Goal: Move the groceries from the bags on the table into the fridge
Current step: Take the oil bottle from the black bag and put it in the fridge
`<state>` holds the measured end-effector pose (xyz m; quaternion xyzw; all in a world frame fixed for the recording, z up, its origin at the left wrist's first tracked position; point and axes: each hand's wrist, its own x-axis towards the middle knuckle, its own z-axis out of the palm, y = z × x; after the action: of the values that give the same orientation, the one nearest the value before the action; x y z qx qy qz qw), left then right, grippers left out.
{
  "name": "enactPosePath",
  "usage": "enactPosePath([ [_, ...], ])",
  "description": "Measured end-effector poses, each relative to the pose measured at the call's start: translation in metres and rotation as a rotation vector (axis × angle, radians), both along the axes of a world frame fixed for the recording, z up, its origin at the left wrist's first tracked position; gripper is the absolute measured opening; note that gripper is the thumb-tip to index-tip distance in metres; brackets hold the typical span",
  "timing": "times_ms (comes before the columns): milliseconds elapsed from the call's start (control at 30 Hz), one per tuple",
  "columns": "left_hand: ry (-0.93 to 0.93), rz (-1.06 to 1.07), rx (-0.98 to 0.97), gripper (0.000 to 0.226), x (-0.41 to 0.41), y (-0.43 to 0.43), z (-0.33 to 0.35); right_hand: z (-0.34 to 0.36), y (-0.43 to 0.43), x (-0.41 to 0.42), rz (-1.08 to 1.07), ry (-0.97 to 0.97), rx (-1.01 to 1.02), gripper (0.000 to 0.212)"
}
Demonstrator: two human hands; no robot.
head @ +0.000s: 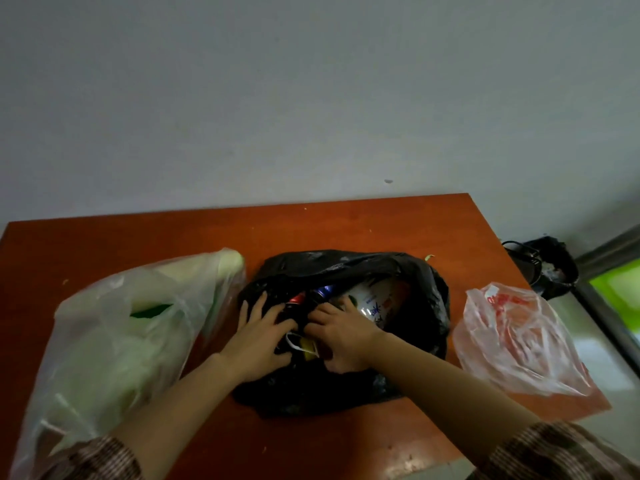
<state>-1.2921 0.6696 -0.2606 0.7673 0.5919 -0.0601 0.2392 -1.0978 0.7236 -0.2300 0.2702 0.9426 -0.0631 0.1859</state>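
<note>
The black bag lies open in the middle of the surface. Inside it you can see a can with a red top, a can with a blue top and a big white pack with blue and red print on it. Lower down, between the two hands, a small yellow and white thing peeks out.

Both hands are in the mouth of the black bag. The left hand has its fingers spread wide and pressed flat on the dark plastic at the left side of the opening. The right hand is just beside it, with its fingers bent down into the bag next to the white pack. The picture is dark and a bit blurry there, so I cannot tell if the right hand is holding anything.

To the left, touching the black bag, lies a big see-through bag full of what look like green and white vegetables. To the right, a little apart, lies a thin red and white bag, crumpled, near the edge of the surface.

Striped sleeves show at the bottom of the picture. Past the right edge of the surface, down on the floor, stands a black bin. A plain grey wall is behind it all.
</note>
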Motion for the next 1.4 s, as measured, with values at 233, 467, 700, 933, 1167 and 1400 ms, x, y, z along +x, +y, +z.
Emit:
enactPosePath([
  [233, -0.107, 0.080, 0.142, 0.021, 0.019, -0.004, 0.018, -0.004, 0.002, 0.019, -0.115, 0.043, 0.040, 0.084],
  [467, -0.452, 0.236, 0.300, 0.018, 0.051, 0.019, 0.124, 0.052, 0.005, 0.048, -0.310, 0.301, 0.100, 0.102],
  [700, -0.612, 0.406, 0.267, 0.010, 0.119, 0.067, 0.195, 0.107, 0.008, 0.092, -0.566, 0.690, -0.071, 0.088],
  [933, -1.207, 0.506, -0.065, 0.024, 0.129, 0.068, 0.164, 0.095, 0.010, 0.111, -0.848, 1.002, -0.245, 0.080],
  [1167, -1.195, 0.330, -0.237, 0.101, 0.143, 0.065, 0.105, 0.120, 0.027, 0.112, -1.190, 1.282, -0.373, 0.035],
  [1400, -1.063, 0.329, -0.105, 0.111, 0.148, 0.089, 0.084, 0.135, 0.039, 0.081, -1.128, 0.881, 0.123, 0.063],
])
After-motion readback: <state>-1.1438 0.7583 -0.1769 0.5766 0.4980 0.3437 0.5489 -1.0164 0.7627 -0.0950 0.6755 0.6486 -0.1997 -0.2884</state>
